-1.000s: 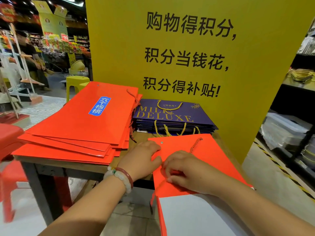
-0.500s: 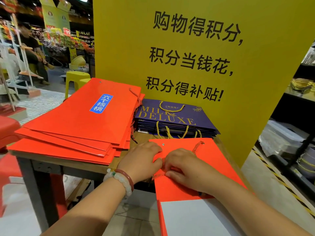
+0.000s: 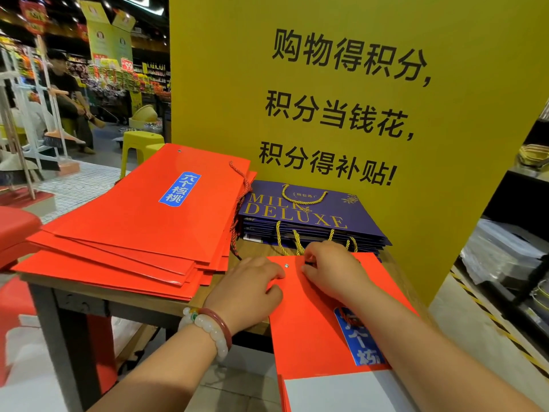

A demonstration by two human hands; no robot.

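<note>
Working on a flat red bag point(image 3: 309, 331) that lies at the near right of a wooden table point(image 3: 133, 301), its near half overhanging the edge toward the person. If the hands let go, the glossy bag would likely slip off that edge; pressing too hard could crease the paper or tear it around the small metal eyelet point(image 3: 286, 265).

The left hand point(image 3: 249, 292) has curled fingers and thumb pinching the bag's far left corner, just beside the eyelet. The right hand point(image 3: 332, 272) is curled tight, fingertips pinching the bag's far edge; whether a cord is between them is hidden.

A stack of red bags point(image 3: 142, 227) sits left and purple bags point(image 3: 312, 215) lie beyond.
</note>
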